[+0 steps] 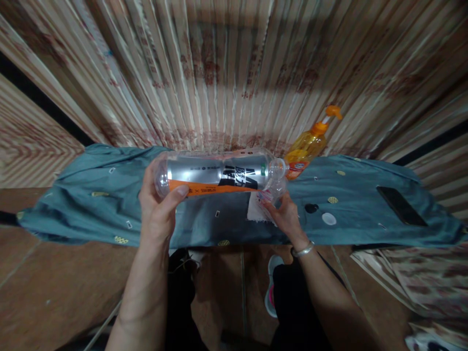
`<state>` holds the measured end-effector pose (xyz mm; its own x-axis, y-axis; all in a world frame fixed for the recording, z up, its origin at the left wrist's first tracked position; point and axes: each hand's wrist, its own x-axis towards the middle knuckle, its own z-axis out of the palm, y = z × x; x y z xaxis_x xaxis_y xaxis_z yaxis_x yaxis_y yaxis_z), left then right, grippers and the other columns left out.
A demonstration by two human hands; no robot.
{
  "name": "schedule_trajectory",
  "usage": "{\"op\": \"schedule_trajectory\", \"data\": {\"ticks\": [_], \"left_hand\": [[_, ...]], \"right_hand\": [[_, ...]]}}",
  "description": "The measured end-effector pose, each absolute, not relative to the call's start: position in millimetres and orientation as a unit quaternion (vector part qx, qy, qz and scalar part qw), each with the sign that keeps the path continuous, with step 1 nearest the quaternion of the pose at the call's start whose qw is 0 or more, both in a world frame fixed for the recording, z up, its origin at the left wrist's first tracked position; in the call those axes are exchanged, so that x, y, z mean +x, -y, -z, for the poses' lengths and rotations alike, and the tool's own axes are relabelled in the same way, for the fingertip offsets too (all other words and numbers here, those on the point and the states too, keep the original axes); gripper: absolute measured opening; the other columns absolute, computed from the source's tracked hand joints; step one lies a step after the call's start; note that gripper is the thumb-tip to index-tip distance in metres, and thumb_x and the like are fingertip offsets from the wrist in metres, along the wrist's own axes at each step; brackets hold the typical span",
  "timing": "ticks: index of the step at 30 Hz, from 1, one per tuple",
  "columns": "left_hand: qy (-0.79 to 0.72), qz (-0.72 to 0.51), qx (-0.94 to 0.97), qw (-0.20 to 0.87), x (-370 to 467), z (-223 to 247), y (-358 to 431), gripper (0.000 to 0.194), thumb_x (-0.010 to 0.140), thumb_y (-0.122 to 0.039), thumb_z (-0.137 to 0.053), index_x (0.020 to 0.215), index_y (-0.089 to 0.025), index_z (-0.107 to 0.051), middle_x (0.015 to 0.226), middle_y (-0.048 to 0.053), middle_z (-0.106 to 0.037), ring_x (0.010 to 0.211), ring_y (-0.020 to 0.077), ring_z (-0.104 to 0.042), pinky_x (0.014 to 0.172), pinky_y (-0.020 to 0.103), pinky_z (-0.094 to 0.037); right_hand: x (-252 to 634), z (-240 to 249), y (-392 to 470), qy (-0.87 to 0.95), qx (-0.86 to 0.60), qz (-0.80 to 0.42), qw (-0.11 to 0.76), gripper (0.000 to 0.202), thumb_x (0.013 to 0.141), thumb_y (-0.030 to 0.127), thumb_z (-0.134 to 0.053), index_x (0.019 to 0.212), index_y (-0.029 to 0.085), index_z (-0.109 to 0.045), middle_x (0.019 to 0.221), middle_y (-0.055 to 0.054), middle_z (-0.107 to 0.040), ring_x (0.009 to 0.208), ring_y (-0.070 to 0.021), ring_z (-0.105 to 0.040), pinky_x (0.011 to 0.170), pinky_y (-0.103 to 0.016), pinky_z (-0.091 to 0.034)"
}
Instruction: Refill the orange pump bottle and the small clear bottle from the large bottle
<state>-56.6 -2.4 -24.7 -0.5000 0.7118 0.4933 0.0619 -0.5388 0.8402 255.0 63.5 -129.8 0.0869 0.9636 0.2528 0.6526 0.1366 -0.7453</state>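
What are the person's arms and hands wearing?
Both arms are bare, with no sleeves and no gloves. The right hand has a thin, shiny silver bangle around its wrist. The left hand wears nothing: no ring, watch or band shows on it.

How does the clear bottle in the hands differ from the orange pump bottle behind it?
The clear bottle lies sideways, held off the cloth by the left hand at its base and the right hand at its neck; the pump bottle stands untouched on the teal cloth, leaning in this view. The clear bottle looks empty, with a silver, black and orange label; the pump bottle holds yellow-orange liquid. Both are see-through plastic.
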Motion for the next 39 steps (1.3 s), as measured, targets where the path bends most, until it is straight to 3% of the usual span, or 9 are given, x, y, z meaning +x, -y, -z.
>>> {"op": "schedule_trajectory", "data": {"ticks": [8, 15, 21, 28, 33, 39], "left_hand": [[-0.431, -0.742, 0.467, 0.217, -58.2, 25.4, 1.7, 0.072, 0.062, -0.062, -0.099, 0.125, -0.035, -0.078, 0.137, 0.005, -0.073, 0.136, 0.0363, -0.065, 0.130, 0.057, -0.043], [-0.435, -0.734, 0.477, 0.211, -57.5, 25.8, -0.1, 0.071, 0.064, -0.065, -0.097, 0.125, -0.036, -0.077, 0.139, 0.005, -0.074, 0.136, 0.0359, -0.067, 0.128, 0.056, -0.046], [-0.430, -0.741, 0.472, 0.208, -57.5, 25.2, -2.2, 0.076, 0.061, -0.066, -0.098, 0.125, -0.031, -0.077, 0.136, 0.006, -0.075, 0.134, 0.0358, -0.067, 0.127, 0.055, -0.046], [-0.420, -0.751, 0.463, 0.213, -53.5, 23.0, -1.6, 0.074, 0.058, -0.064, -0.101, 0.121, -0.033, -0.080, 0.132, 0.005, -0.076, 0.132, 0.0345, -0.068, 0.128, 0.054, -0.045], [-0.425, -0.729, 0.491, 0.217, -56.7, 25.1, -0.7, 0.070, 0.066, -0.063, -0.096, 0.127, -0.035, -0.076, 0.138, 0.006, -0.073, 0.137, 0.0354, -0.066, 0.129, 0.055, -0.045], [-0.425, -0.735, 0.469, 0.246, -60.2, 23.4, -2.0, 0.079, 0.060, -0.059, -0.100, 0.127, -0.027, -0.076, 0.136, 0.010, -0.073, 0.136, 0.0386, -0.066, 0.129, 0.061, -0.043]], "right_hand": [[255.2, 130.1, -63.8, 0.641, -0.628, -0.205, 0.392, 0.068, 0.080, 0.083, -0.068, 0.110, 0.022, -0.064, 0.097, -0.015, -0.082, 0.088, -0.0357, -0.078, 0.076, -0.043, -0.058], [256.3, 130.1, -64.3, 0.645, -0.622, -0.210, 0.391, 0.060, 0.081, 0.072, -0.071, 0.112, 0.021, -0.064, 0.099, -0.016, -0.083, 0.090, -0.0364, -0.079, 0.076, -0.043, -0.059], [257.8, 129.3, -63.0, 0.643, -0.621, -0.212, 0.395, 0.058, 0.080, 0.070, -0.073, 0.111, 0.022, -0.065, 0.100, -0.015, -0.083, 0.093, -0.0368, -0.079, 0.077, -0.043, -0.059], [260.1, 124.9, -58.3, 0.642, -0.616, -0.216, 0.402, 0.056, 0.079, 0.067, -0.073, 0.111, 0.022, -0.064, 0.101, -0.016, -0.083, 0.093, -0.0366, -0.079, 0.078, -0.044, -0.059], [261.0, 124.6, -57.2, 0.643, -0.622, -0.218, 0.390, 0.054, 0.079, 0.064, -0.075, 0.112, 0.022, -0.064, 0.102, -0.016, -0.083, 0.096, -0.0387, -0.080, 0.079, -0.045, -0.060], [257.5, 125.2, -56.3, 0.641, -0.622, -0.214, 0.396, 0.051, 0.081, 0.060, -0.075, 0.113, 0.022, -0.065, 0.104, -0.016, -0.084, 0.098, -0.0398, -0.081, 0.082, -0.046, -0.061]]}}
